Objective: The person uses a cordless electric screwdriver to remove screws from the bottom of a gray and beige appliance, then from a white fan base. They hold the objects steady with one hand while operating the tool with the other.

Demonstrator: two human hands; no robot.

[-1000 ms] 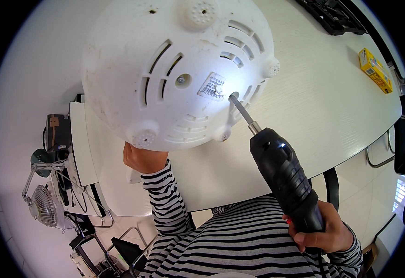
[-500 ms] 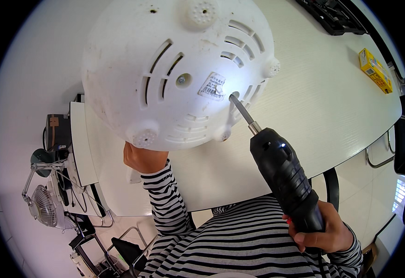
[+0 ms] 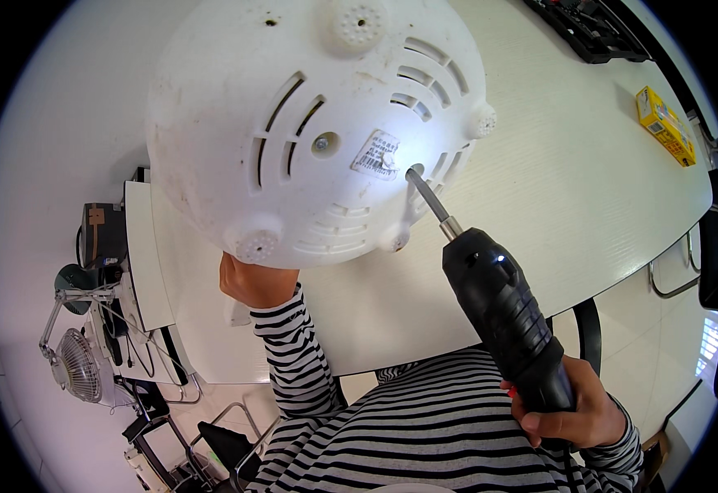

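A large round white plastic appliance housing (image 3: 211,148) fills the upper middle, its underside tilted toward me. It has vent slots, round feet, a worn label (image 3: 367,154) and a screw (image 3: 321,144) in a recessed hole. My left hand (image 3: 256,282) holds it up from below; the fingers are hidden behind the housing. Wrapped round the handle of a black electric screwdriver (image 3: 499,304), my right hand (image 3: 591,411) is closed. The screwdriver's long bit (image 3: 430,197) has its tip in another recessed hole, right of the label, where its light shines.
The white table (image 3: 573,181) stretches beneath the housing. A yellow box (image 3: 665,125) lies at its right, and an open black tool case (image 3: 593,29) sits at the far right. A fan (image 3: 80,366), a dark box (image 3: 103,234) and chairs stand to the left.
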